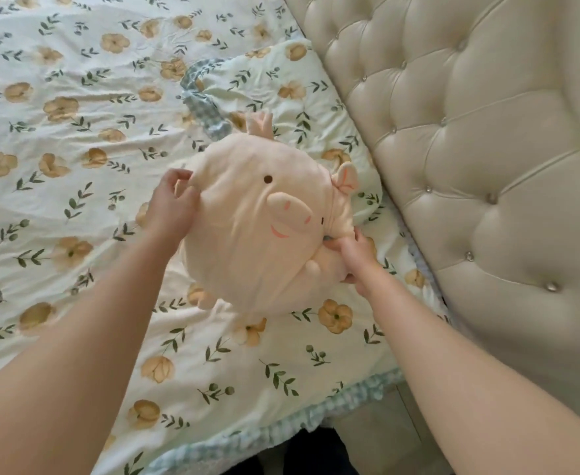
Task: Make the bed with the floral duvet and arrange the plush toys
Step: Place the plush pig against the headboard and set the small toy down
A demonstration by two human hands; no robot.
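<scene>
A round plush pig (257, 228) is gripped between the closed left hand (172, 207) and right hand (353, 258), headboard (470, 149) just beyond the right.

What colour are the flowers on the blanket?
The duvet's flowers are pale orange-tan with green leaves, on white; the head view shows them.

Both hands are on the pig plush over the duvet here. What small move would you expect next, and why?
Probably lowering the pig plush onto the pillow beside the headboard. The left hand and right hand pinch its opposite sides, holding it face up above the floral duvet, which already lies spread out.
</scene>
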